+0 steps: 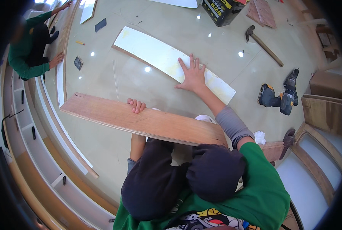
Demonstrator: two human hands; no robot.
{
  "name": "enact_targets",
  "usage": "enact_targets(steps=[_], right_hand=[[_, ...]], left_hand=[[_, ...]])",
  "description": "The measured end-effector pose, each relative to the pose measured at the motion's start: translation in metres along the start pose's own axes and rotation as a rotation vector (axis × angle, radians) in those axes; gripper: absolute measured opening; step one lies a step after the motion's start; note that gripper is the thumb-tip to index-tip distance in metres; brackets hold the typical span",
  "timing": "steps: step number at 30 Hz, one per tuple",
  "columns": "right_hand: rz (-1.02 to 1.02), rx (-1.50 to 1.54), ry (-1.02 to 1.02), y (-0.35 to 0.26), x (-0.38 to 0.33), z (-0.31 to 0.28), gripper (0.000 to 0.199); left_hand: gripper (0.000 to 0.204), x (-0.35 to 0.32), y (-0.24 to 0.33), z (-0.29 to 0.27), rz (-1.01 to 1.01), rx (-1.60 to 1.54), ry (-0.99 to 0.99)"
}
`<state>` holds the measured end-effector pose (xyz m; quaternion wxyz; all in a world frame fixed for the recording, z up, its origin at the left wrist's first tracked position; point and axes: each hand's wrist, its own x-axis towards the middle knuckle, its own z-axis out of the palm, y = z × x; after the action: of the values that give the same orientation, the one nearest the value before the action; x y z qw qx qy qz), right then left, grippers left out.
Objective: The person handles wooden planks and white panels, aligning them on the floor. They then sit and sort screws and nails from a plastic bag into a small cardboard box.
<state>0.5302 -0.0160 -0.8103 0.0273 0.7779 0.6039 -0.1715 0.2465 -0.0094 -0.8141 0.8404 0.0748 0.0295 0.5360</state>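
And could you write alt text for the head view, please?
A person's left hand grips a brown wooden board; the right hand lies spread on a white-faced board on the floor. A hammer and cordless drill lie at right; another person in green is at upper left.

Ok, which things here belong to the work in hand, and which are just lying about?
In hand:
brown board, gripped by the left hand
white-faced board, under the spread right hand

Seemingly lying about, untouched, though the tools may serve the work:
hammer
cordless drill
black-and-yellow tin
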Motion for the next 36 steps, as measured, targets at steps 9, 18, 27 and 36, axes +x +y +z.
enact_targets(steps=[9, 18, 27, 36], right_hand=[[0.000, 0.154, 0.084, 0.004, 0.010, 0.003, 0.118], [-0.007, 0.039, 0.058, -0.014, 0.000, -0.003, 0.120], [-0.033, 0.144, 0.068, -0.003, 0.003, -0.007, 0.115], [-0.224, 0.515, -0.088, 0.047, 0.000, -0.013, 0.114]], left_hand=[[0.019, 0.006, 0.003, -0.030, -0.047, -0.031, -0.091], [0.022, -0.005, -0.003, -0.053, 0.087, -0.044, -0.046], [0.025, -0.022, -0.012, -0.040, 0.295, 0.059, 0.276], [0.085, -0.026, 0.025, 0.015, 0.520, 0.127, 0.931]])
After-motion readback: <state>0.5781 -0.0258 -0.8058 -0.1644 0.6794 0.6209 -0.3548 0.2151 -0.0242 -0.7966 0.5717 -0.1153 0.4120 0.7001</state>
